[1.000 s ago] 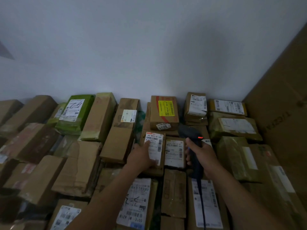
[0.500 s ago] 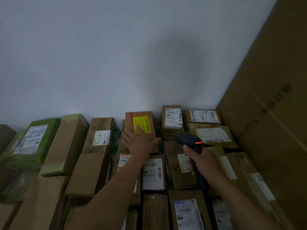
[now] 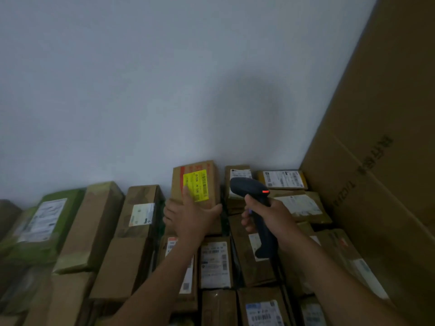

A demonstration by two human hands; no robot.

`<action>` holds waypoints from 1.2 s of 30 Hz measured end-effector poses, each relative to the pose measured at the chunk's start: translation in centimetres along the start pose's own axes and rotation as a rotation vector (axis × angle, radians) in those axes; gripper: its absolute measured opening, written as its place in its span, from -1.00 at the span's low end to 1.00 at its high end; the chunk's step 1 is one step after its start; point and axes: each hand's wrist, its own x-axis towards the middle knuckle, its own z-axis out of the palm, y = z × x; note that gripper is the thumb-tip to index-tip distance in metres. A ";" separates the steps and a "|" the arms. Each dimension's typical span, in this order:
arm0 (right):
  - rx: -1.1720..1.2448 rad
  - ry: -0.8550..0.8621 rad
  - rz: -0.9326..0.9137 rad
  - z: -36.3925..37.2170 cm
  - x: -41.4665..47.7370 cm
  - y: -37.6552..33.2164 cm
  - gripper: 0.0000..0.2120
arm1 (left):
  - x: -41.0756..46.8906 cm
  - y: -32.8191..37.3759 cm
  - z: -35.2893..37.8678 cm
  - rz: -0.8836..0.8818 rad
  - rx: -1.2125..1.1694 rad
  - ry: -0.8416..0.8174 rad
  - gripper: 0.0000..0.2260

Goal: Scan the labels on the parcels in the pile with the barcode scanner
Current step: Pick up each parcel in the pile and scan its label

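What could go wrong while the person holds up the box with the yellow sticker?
Only the left hand grips the box, so it might slip and fall. One finger lies over an edge of the yellow sticker, which could block the scan. The scanner in the right hand seems aimed beside the box, so it might read the white label behind it instead.

Both arms are bare as far as they show: the left hand point(image 3: 191, 216) with its left forearm point(image 3: 150, 285), the right hand point(image 3: 270, 218) with its right forearm point(image 3: 329, 271).
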 end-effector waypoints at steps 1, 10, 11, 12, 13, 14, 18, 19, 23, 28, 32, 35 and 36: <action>0.050 -0.008 0.004 0.3 -0.5 -0.3 -0.74 | -1.1 0.0 -1.1 0.039 -0.009 -0.005 0.06; 0.394 0.014 -0.061 1.4 -7.9 -0.9 -0.60 | -9.9 -1.1 -9.5 0.226 -0.462 -0.149 0.08; 0.452 0.025 -0.049 1.1 -8.7 -0.8 -0.58 | -10.2 -1.5 -10.3 0.221 -0.576 -0.172 -0.08; 0.484 0.036 -0.039 0.8 -9.5 -0.7 -0.55 | -10.6 -1.8 -11.1 0.219 -0.682 -0.207 -0.24; 0.502 0.037 -0.026 0.5 -10.4 -0.7 -0.50 | -11.3 -2.1 -11.9 0.214 -0.770 -0.260 -0.37; 0.499 0.042 -0.017 0.2 -11.1 -0.6 -0.42 | -11.9 -2.4 -12.5 0.209 -0.864 -0.328 -0.40; 0.338 0.058 -0.037 -0.3 -14.4 -1.2 -0.30 | -13.6 -3.4 -14.3 0.180 -1.108 -0.562 -0.37; 0.260 0.056 -0.063 -0.6 -15.1 -1.4 -0.41 | -13.9 -3.6 -14.7 0.203 -1.076 -0.555 -0.38; -0.064 -0.007 -0.187 -1.9 -18.2 -3.1 -0.70 | -14.3 -4.3 -17.4 0.291 -0.894 -0.392 -0.42; -0.507 -0.030 -0.311 -3.5 -20.5 -5.4 -0.86 | -14.1 -5.7 -21.2 0.324 -0.718 -0.285 -0.44; -0.770 -0.113 -0.338 -3.1 -22.5 -7.4 -0.87 | -13.9 -6.7 -22.8 0.353 -0.639 -0.264 -0.45; -0.871 -0.151 -0.332 -2.6 -24.0 -8.0 -0.83 | -13.9 -7.4 -23.4 0.345 -0.616 -0.286 -0.43; -0.865 -0.153 -0.335 -2.5 -24.4 -7.8 -0.84 | -13.9 -7.7 -23.5 0.345 -0.610 -0.283 -0.43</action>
